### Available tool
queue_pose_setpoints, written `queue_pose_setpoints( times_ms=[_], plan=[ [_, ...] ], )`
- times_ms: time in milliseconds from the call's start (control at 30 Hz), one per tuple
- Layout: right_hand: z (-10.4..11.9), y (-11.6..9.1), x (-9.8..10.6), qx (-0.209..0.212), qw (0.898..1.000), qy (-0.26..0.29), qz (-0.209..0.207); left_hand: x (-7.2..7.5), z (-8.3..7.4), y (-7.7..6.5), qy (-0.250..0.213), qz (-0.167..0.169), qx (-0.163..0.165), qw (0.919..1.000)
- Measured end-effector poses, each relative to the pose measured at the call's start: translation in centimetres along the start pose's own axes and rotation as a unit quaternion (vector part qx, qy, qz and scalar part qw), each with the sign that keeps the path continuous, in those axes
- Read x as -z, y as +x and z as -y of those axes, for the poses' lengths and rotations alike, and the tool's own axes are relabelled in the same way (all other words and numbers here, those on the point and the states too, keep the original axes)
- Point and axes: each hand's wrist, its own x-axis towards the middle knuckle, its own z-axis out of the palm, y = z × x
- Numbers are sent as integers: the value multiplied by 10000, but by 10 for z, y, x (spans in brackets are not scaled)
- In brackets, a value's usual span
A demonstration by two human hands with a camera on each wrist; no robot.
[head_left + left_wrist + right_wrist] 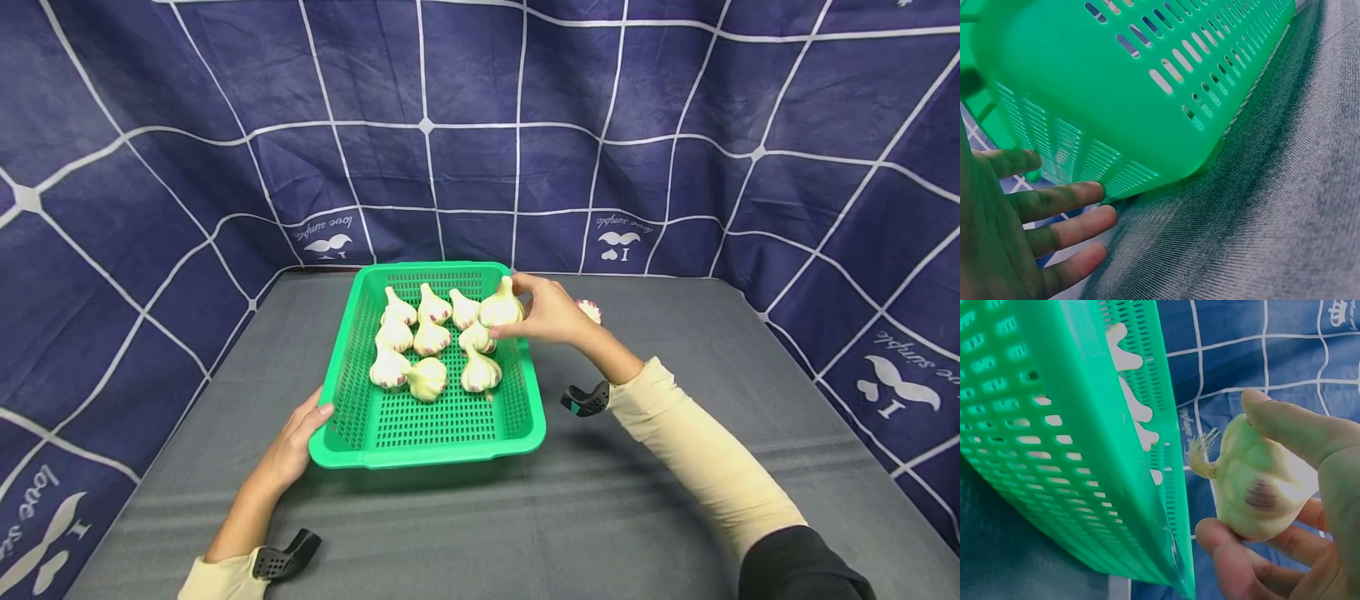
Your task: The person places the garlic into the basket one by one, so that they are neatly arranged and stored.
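Note:
A green plastic basket (431, 454) stands on the grey cloth with several garlic bulbs (427, 379) inside. My left hand (296, 437) holds the basket's near left corner, thumb over the rim. In the left wrist view the other fingers of the left hand (1041, 231) extend outside, by the slotted wall. At the basket's far right side, my right hand (551, 310) pinches a garlic bulb (1263, 481) between thumb and fingers, above the rim. The bulb's root tuft faces the basket in the right wrist view.
Another garlic bulb (589, 311) lies on the grey cloth (637, 517) right of the basket, partly behind the right wrist. A blue curtain (480, 167) with white grid lines encloses the back and sides. Black wrist mounts (287, 557) are worn on both arms.

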Motion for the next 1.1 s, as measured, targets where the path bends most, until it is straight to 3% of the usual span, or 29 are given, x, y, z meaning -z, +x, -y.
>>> queue_pose_setpoints(
  times_ms=[233, 433, 667, 967, 1100],
  plan=[
    [6, 6, -8, 90, 9996, -256, 33, 0, 0, 0, 12, 35, 32, 10000],
    [13, 10, -14, -375, 9984, -246, 349, 0, 0, 0, -10, 53, 89, 9999],
    [17, 12, -21, -580, 9927, 461, 956, 0, 0, 0, -109, 64, 151, 9998],
    [20, 21, -20, -545, 9813, -374, 1807, 1, 0, 2, -73, 86, 148, 9998],
    [25, 24, -16, -581, 9778, -396, 1976, 0, -1, 1, -72, 70, 169, 9998]
  ],
)
